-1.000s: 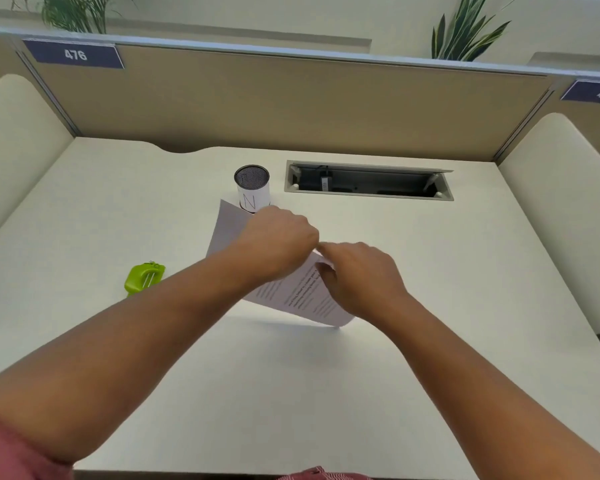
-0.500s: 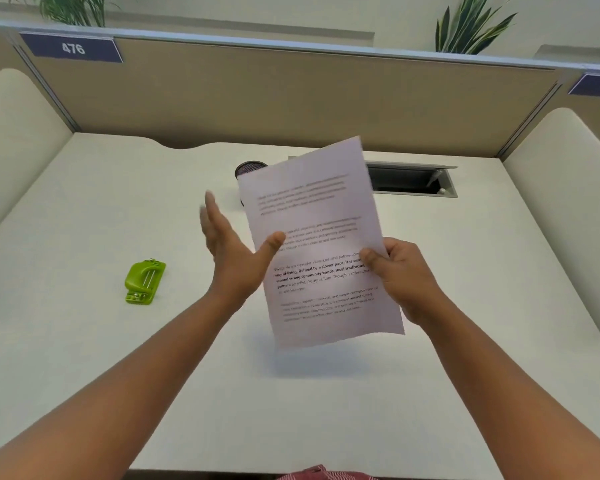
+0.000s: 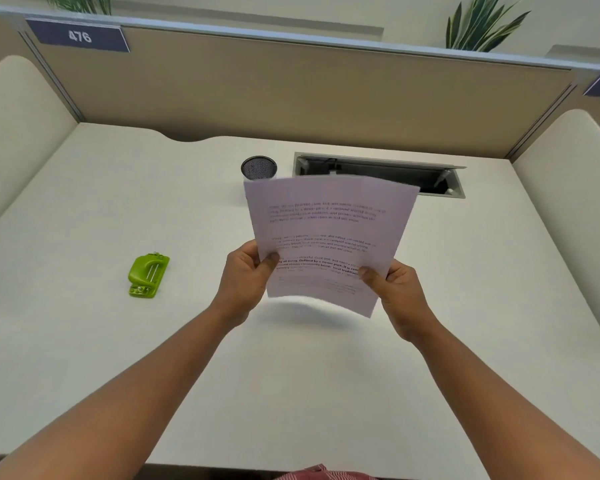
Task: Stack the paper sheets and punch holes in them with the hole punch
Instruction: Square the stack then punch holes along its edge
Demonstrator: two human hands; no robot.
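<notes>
White printed paper sheets (image 3: 329, 233) are held upright above the middle of the desk, printed side facing me. My left hand (image 3: 246, 275) pinches their lower left edge with the thumb on the front. At the lower right edge, my right hand (image 3: 395, 292) grips the sheets the same way. How many sheets are in the bundle cannot be told. A green hole punch (image 3: 148, 276) lies flat on the desk to the left, well apart from both hands.
A black mesh pen cup (image 3: 259, 168) stands behind the paper's top left corner. An open cable tray (image 3: 378, 174) is sunk into the desk (image 3: 84, 341) at the back. Padded partition walls (image 3: 291, 95) close in the back and both sides.
The sheets were lifted off the desk and turned upright. My left hand, open beside the paper half a second ago, now pinches the left edge. The paper has squared up towards me.
</notes>
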